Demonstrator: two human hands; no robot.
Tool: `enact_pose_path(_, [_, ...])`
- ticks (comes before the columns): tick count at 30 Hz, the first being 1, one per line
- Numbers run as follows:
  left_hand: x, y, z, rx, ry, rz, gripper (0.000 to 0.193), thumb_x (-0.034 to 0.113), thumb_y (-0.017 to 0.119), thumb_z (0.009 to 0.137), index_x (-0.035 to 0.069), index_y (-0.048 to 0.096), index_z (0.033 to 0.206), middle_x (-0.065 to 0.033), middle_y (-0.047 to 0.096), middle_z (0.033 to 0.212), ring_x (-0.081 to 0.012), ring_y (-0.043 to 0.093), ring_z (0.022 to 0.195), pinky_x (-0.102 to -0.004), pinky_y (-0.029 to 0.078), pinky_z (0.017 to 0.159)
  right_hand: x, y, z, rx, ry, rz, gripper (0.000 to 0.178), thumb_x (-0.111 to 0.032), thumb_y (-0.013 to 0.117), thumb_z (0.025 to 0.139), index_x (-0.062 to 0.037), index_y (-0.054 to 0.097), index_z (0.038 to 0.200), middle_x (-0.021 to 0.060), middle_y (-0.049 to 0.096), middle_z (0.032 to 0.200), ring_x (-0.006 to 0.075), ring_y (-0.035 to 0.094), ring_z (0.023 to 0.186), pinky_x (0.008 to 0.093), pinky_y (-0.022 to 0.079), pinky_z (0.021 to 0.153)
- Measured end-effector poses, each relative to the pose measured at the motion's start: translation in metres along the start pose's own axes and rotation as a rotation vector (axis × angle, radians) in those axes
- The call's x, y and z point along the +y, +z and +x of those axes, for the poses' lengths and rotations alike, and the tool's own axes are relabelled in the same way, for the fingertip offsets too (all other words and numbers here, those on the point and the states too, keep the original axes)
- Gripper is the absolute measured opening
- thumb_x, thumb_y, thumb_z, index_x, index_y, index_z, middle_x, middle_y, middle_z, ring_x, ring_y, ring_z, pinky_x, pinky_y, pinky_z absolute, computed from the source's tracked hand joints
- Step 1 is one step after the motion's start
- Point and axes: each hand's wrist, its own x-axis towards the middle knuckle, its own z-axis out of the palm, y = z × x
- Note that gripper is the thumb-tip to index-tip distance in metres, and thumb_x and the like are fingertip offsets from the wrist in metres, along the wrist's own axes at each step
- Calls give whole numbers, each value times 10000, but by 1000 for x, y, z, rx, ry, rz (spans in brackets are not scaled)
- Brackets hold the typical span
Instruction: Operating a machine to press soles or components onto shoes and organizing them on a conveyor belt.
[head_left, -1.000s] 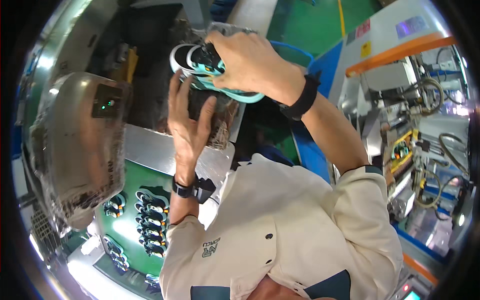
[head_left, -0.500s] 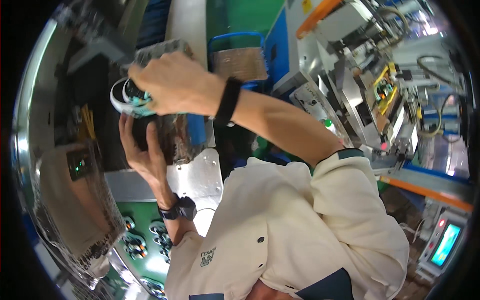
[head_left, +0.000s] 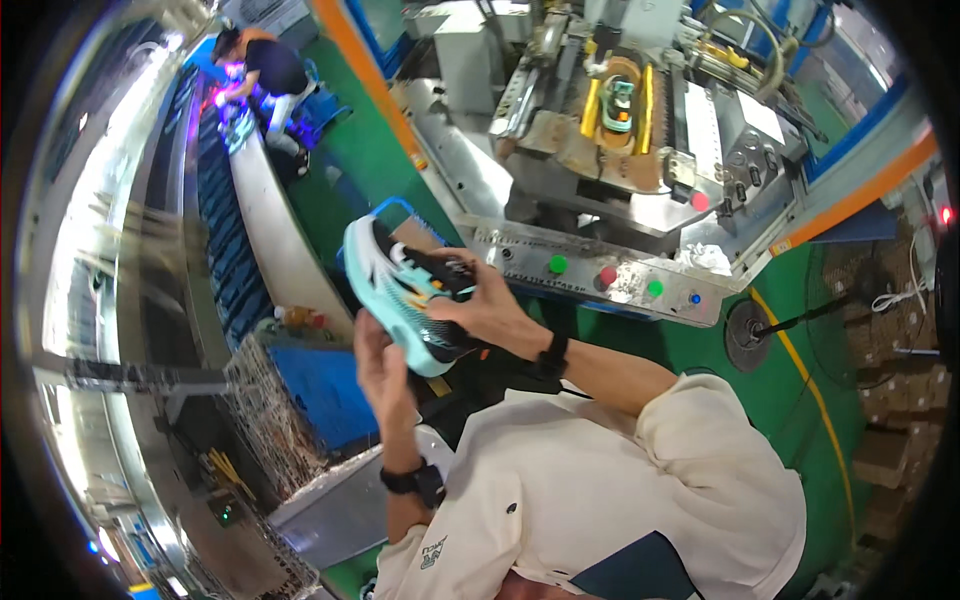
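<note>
A teal and white sneaker with a black upper (head_left: 392,290) is held up in front of me, tilted, its pale sole edge toward the left. My right hand (head_left: 490,312) grips it by the black upper around the ankle opening. My left hand (head_left: 385,375) is against the sole side near the lower end, its fingers partly hidden by the shoe. Farther off, a second teal sneaker (head_left: 618,108) sits in the press machine (head_left: 600,160) between two yellow bars.
A control panel (head_left: 600,275) with coloured buttons fronts the machine. On the left runs a conveyor line (head_left: 280,220), with a blue-sided block (head_left: 325,395) nearer me. A co-worker (head_left: 270,75) bends over the line's far end. A fan (head_left: 750,335) stands at right, beside stacked cartons (head_left: 882,455).
My view has swung from the line on the left toward the machine. The sneaker has been lifted off the line area and is now in my hands, before the machine.
</note>
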Motion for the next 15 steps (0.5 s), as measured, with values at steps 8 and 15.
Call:
enact_pose_path(8, [-47, 234, 57, -522, -299, -29, 596, 344, 574, 963, -5, 393, 1411, -109, 539, 1273, -164, 547, 1092, -300, 439, 945, -62, -213, -30, 427, -178, -47, 601, -68, 737, 700, -6, 524, 1259, 73, 592, 1134, 162, 565, 1033, 291, 453, 940])
enact_pose_path(15, [-158, 398, 194, -649, -399, 109, 729, 466, 658, 889, -36, 435, 1368, -110, 596, 1219, -151, 594, 1031, -288, 477, 873, -88, -343, -63, 891, -300, -160, 557, -26, 707, 744, 2, 530, 1272, 68, 612, 1111, 149, 583, 989, 294, 460, 920])
